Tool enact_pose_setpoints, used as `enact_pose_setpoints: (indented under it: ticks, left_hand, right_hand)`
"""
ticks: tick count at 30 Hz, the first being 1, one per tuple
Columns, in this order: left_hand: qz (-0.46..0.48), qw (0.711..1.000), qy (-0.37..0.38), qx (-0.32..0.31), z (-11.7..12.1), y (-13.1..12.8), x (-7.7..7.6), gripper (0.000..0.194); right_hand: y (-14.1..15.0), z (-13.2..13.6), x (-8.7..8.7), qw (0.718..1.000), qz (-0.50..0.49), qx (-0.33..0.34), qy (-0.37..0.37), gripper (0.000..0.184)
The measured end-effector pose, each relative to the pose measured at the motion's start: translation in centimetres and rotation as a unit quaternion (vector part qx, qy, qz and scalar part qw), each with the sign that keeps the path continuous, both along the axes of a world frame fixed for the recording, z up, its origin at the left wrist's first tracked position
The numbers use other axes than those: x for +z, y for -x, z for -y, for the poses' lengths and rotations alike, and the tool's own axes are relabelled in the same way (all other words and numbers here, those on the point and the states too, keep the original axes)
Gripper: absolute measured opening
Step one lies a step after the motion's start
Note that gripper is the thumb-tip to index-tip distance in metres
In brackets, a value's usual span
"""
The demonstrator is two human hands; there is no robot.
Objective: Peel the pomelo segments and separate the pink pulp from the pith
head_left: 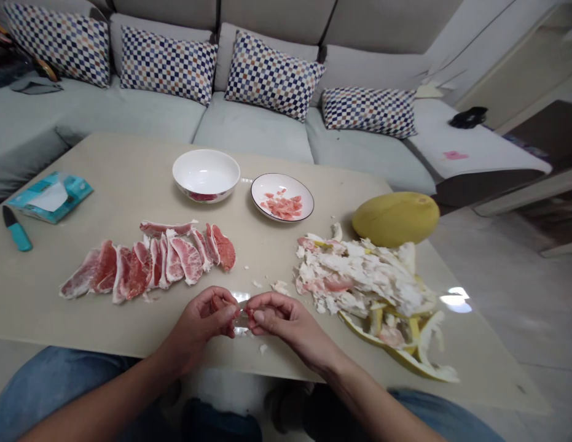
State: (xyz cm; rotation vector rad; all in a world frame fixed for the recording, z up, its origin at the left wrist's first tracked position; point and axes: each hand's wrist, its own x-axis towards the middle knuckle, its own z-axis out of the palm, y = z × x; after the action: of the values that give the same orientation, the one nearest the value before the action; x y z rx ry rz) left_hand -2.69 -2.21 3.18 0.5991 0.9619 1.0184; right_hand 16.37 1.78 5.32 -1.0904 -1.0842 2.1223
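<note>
Near the table's front edge, my left hand (214, 316) is closed on a piece of red pomelo flesh (217, 302). Right beside it, the fingertips of my right hand (271, 316) pinch a small red bit of pomelo (250, 318). A thin pale strand seems to run between the two hands. To the left lies a row of pomelo segments (138, 270), several with white membrane still on them. Beyond my hands, a shallow dark-rimmed plate (262, 205) holds small pieces of peeled pulp (286, 207).
A white bowl (206, 172) stands left of the plate. At right, a heap of white peel and membrane (359, 276) lies before a whole pomelo (396, 218). A tissue pack (50, 196) and a teal-handled knife (17, 229) lie at far left. Behind is a sofa (253, 132).
</note>
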Motion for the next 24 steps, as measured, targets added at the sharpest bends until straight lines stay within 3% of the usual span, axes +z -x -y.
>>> enact_pose_setpoints:
  ticks: [10, 14, 16, 18, 21, 24]
  left_hand:
    - [0.049, 0.998, 0.025, -0.009, -0.1, 0.0, -0.2, 0.02]
    - [0.013, 1.0, 0.016, -0.007, -0.2, 0.1, -0.2, 0.027]
    - [-0.04, 0.999, -0.009, -0.012, -0.2, 0.2, -0.2, 0.022]
    - [-0.088, 0.995, -0.036, -0.039, -0.3, 0.3, -0.3, 0.02]
    - [-0.126, 0.988, -0.044, -0.084, -0.3, 0.4, -0.5, 0.022]
    - [-0.175, 0.978, -0.072, -0.085, -0.2, 0.4, -0.6, 0.02]
  right_hand:
    - [-0.2, -0.3, -0.1, 1.0, -0.009, -0.004, 0.003, 0.027]
    - [-0.2, -0.3, -0.2, 1.0, 0.011, -0.001, -0.015, 0.029]
    - [-0.1, -0.1, -0.2, 0.995, 0.061, -0.002, -0.074, 0.025]
    - [-0.1, 0.1, -0.1, 0.975, 0.13, -0.013, -0.178, 0.018]
    - [0.0, 0.5, -0.1, 0.918, 0.192, -0.019, -0.347, 0.009]
    - [0.1, 0.9, -0.1, 0.861, 0.202, -0.007, -0.467, 0.011]
